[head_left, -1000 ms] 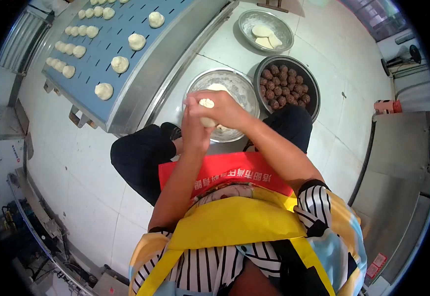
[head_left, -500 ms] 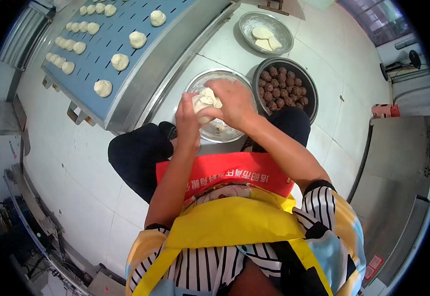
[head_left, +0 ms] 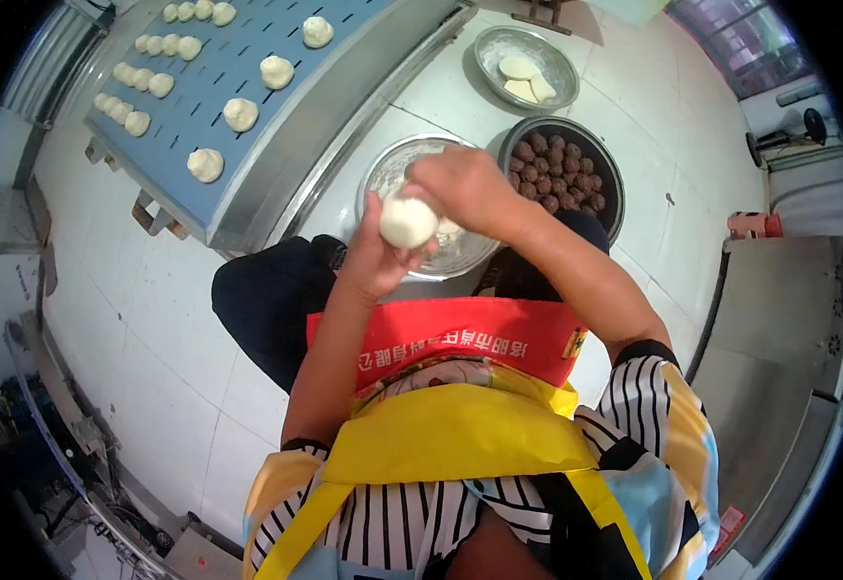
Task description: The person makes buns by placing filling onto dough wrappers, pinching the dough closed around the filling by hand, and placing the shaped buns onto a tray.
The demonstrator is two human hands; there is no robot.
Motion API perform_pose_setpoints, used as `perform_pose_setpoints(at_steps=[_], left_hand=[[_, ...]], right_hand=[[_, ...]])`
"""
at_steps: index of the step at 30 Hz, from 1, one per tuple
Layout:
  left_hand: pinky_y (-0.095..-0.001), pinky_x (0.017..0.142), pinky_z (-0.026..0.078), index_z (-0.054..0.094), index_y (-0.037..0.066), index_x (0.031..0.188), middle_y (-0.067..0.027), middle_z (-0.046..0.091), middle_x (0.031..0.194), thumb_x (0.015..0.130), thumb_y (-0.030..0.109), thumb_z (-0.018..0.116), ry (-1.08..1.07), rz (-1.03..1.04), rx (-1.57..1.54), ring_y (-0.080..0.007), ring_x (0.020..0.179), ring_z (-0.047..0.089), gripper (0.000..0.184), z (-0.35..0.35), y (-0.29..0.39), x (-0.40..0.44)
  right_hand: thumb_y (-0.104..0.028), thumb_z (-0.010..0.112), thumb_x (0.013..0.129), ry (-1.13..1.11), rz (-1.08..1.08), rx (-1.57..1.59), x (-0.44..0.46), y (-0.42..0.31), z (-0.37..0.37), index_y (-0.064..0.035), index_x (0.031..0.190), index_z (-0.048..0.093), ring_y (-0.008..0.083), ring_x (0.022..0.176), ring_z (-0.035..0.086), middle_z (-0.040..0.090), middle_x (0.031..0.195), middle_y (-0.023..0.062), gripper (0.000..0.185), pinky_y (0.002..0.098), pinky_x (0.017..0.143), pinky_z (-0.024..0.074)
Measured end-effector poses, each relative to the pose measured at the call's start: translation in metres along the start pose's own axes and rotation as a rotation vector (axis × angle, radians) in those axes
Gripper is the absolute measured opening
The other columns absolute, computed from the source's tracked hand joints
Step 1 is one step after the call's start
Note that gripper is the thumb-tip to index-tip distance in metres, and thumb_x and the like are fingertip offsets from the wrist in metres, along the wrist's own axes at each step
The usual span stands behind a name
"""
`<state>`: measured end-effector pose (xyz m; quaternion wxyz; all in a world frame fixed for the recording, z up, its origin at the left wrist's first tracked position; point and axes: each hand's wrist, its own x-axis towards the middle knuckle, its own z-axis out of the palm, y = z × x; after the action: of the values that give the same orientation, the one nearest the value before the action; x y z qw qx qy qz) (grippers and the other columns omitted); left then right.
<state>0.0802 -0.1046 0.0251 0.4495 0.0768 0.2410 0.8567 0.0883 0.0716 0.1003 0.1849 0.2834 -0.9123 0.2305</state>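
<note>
A smooth, pale, round dough bun [head_left: 409,224] rests in my left hand [head_left: 376,261], whose fingers curl around its side and underneath. My right hand [head_left: 471,189] is closed at the bun's upper edge; its fingertips are partly hidden, and they seem to pinch the dough there. Both hands are above a floured metal bowl [head_left: 375,179], which they partly cover. Just right of it, a dark-rimmed bowl [head_left: 618,184] contains several brown filling balls [head_left: 558,172].
Farther back stands another metal bowl [head_left: 558,58] with several flat dough pieces [head_left: 528,77]. To the left, a blue slotted surface [head_left: 218,68] in a metal frame carries rows of shaped buns [head_left: 241,114]. My knees flank the floured bowl on the tiled floor [head_left: 160,338].
My left hand has turned, and the bun now shows its smooth, rounded side instead of open, folded dough. My right hand has closed up and shifted slightly right.
</note>
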Motion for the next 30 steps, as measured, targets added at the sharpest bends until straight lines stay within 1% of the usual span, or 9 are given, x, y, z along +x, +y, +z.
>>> perform_pose_setpoints(at_steps=[3,10,11,14,18,22,25,26,30], left_hand=[[-0.0379,0.083,0.053,0.044,0.007,0.126,-0.0163,0.052,0.120,0.083,0.066,0.049,0.406,0.568,1.021,-0.0240,0.106,0.057,0.074,0.025,0.003,0.000],[-0.0377,0.089,0.050,0.047,0.006,0.125,-0.0120,0.052,0.125,0.090,0.069,0.023,-0.412,-0.189,-0.373,-0.0280,0.107,0.056,0.076,-0.014,0.012,0.009],[-0.0353,0.086,0.050,0.048,0.005,0.125,-0.0118,0.053,0.124,0.092,0.059,0.041,-0.295,-0.091,-0.288,-0.0273,0.105,0.057,0.064,-0.020,0.011,0.009],[-0.0373,0.086,0.049,0.049,0.003,0.124,-0.0122,0.051,0.125,0.085,0.036,0.064,0.470,0.510,0.784,-0.0270,0.107,0.055,0.053,0.024,0.014,0.010],[-0.0430,0.097,0.042,0.054,0.016,0.123,-0.0123,0.048,0.127,0.071,0.016,0.075,0.143,0.980,1.982,-0.0332,0.118,0.047,0.056,0.009,0.033,0.007],[-0.0442,0.095,0.043,0.057,0.019,0.121,-0.0127,0.047,0.124,0.069,0.012,0.076,-0.228,1.029,2.304,-0.0349,0.118,0.046,0.055,-0.001,0.042,0.006],[-0.0451,0.094,0.044,0.055,0.018,0.121,-0.0140,0.048,0.123,0.071,0.013,0.075,-0.072,1.057,2.119,-0.0350,0.115,0.048,0.054,-0.004,0.033,0.007],[-0.0455,0.093,0.044,0.055,0.018,0.121,-0.0145,0.048,0.122,0.071,0.013,0.075,0.039,1.077,2.026,-0.0352,0.115,0.049,0.054,-0.003,0.028,0.008],[-0.0501,0.097,0.045,0.047,0.009,0.125,-0.0182,0.046,0.127,0.084,0.024,0.066,0.310,0.401,0.184,-0.0375,0.117,0.050,0.048,0.010,0.004,0.010]], right_hand=[[-0.024,0.062,0.083,0.039,0.103,0.117,-0.005,0.005,0.000,-0.0084,0.089,0.059,0.0331,0.071,0.060,0.060,0.074,0.0094,0.017,0.0415,0.064,0.0479],[-0.022,0.063,0.086,-0.013,0.037,0.192,0.009,-0.003,-0.011,-0.0059,0.087,0.059,0.0315,0.068,0.058,0.059,0.075,0.0104,0.016,0.0385,0.062,0.0463],[-0.020,0.063,0.086,0.028,0.156,0.248,0.006,-0.003,-0.009,-0.0054,0.086,0.059,0.0304,0.064,0.057,0.059,0.074,0.0106,0.016,0.0377,0.059,0.0457],[-0.019,0.062,0.088,0.136,0.590,0.608,-0.003,0.001,0.007,-0.0033,0.083,0.058,0.0210,0.053,0.054,0.058,0.068,0.0089,0.017,0.0324,0.051,0.0425],[-0.016,0.061,0.089,0.159,1.087,1.452,-0.015,0.028,0.048,-0.0032,0.082,0.057,0.0125,0.051,0.050,0.056,0.065,0.0043,0.016,0.0256,0.047,0.0408],[-0.017,0.058,0.090,-0.274,1.378,1.663,-0.019,0.051,0.044,-0.0043,0.080,0.056,0.0111,0.046,0.043,0.052,0.061,0.0048,0.016,0.0257,0.043,0.0362],[-0.018,0.054,0.091,-0.228,1.441,1.299,-0.001,0.049,0.007,-0.0028,0.079,0.054,0.0077,0.041,0.033,0.043,0.054,0.0006,0.019,0.0242,0.039,0.0273],[-0.019,0.054,0.090,-0.351,1.053,2.003,-0.018,0.102,0.010,-0.0009,0.083,0.057,0.0094,0.044,0.042,0.048,0.058,0.0020,0.020,0.0243,0.040,0.0330],[-0.017,0.056,0.088,-0.340,1.058,0.999,-0.013,0.071,0.016,-0.0057,0.113,0.063,0.0136,0.070,0.061,0.065,0.084,0.0085,0.028,0.0257,0.058,0.0491]])
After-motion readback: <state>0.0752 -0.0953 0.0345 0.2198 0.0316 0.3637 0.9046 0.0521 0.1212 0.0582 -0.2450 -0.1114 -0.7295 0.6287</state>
